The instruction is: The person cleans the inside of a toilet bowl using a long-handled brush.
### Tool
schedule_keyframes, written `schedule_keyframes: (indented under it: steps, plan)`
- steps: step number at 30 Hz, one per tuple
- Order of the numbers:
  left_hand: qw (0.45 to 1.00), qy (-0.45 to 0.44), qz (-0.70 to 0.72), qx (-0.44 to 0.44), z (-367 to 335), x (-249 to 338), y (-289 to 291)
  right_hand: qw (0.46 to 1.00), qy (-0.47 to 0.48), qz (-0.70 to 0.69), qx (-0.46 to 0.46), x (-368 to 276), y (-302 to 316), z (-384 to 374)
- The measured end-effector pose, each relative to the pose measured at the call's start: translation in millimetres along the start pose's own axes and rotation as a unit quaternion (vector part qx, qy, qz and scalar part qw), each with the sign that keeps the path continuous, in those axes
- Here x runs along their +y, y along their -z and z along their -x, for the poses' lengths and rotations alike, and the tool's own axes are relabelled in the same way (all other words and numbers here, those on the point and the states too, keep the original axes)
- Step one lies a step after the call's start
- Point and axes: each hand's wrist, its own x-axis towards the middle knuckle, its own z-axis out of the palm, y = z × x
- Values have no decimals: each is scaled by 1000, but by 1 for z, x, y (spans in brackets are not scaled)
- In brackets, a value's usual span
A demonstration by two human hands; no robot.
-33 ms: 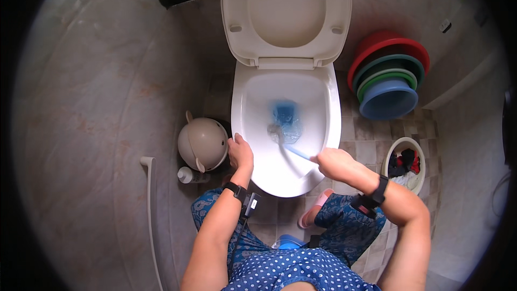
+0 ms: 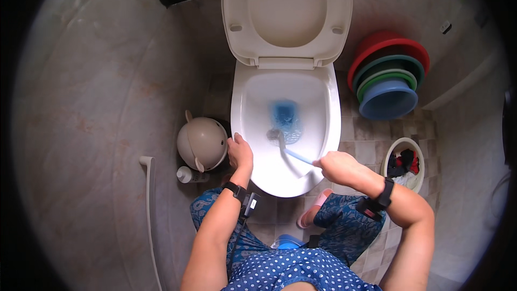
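Note:
A white toilet bowl (image 2: 256,157) stands in front of me, its lid and seat (image 2: 339,16) raised. Blue water (image 2: 285,113) lies in the bottom of the bowl. My right hand (image 2: 342,168) is closed round the end of a light blue toilet brush (image 2: 298,156). The brush slants down into the bowl, its greyish head at the near left edge of the water. My left hand (image 2: 240,152) grips the bowl's left rim, thumb on top; its other fingers are partly hidden on the outer side.
Left of the bowl are a round beige bin (image 2: 202,144) and a white bottle (image 2: 186,174). Stacked basins (image 2: 389,101) lean at the far right. Nearer stands a white basket (image 2: 421,175) with dark and red cloths. A pale rail (image 2: 149,199) runs along the left wall.
My right hand and wrist have shifted slightly right and toward me, and the brush head has come slightly nearer. My left hand stays on the rim.

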Motion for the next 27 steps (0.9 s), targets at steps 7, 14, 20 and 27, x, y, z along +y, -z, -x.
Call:
schedule_keyframes:
  steps: [7, 14, 20, 27]
  plan:
    - [1000, -4, -5, -14, 2, 5, 1, 1000, -13, -3, 15, 7, 5, -37]
    - [1000, 8, 12, -7, -3, 1, -2, 998, -46, 9, -50, 9, 12, -14]
    - [1000, 7, 10, 3, -5, -3, 2, 988, 3, 143, -52, -15, 58, 9]
    - [1000, 8, 28, -13, 4, 3, -3, 966, -53, 252, -34, 0, 35, -50]
